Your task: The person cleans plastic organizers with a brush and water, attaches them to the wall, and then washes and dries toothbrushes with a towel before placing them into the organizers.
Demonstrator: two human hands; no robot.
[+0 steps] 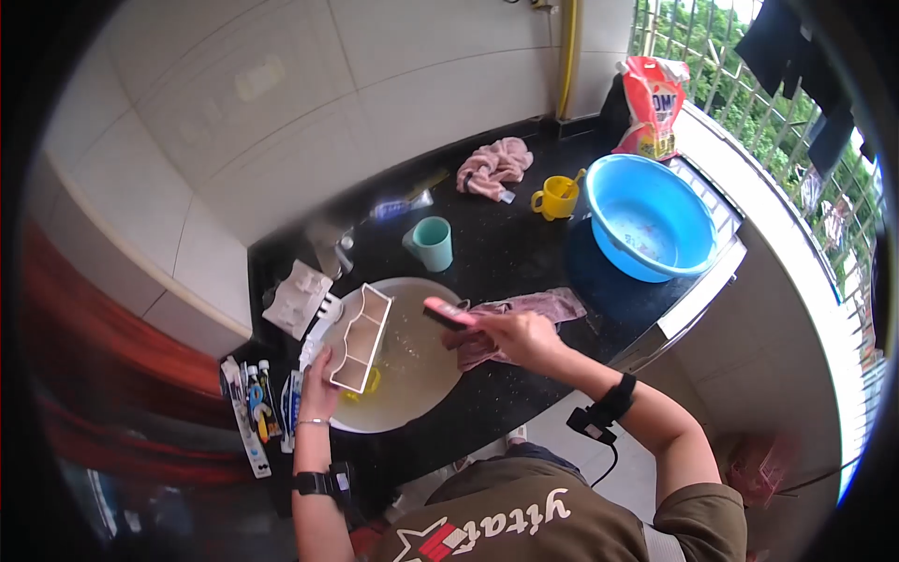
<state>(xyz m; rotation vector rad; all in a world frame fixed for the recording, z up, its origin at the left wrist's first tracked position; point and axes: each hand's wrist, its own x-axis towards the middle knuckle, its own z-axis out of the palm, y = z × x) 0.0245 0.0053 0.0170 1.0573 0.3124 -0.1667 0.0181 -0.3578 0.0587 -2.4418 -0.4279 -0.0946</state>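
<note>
My left hand is closed on a white divided holder, tilted over the left part of the round sink. The sink holds cloudy water, and a yellow item shows in it, partly behind the holder. In my right hand is a pink and black brush, held above the sink's right side, apart from the holder. Beneath that hand a pink cloth lies across the sink's edge and the black counter.
Behind the sink stand a faucet, a green cup and a toothpaste tube. A white rack and several tubes lie left. Farther right are a crumpled cloth, yellow cup, blue basin and red bag.
</note>
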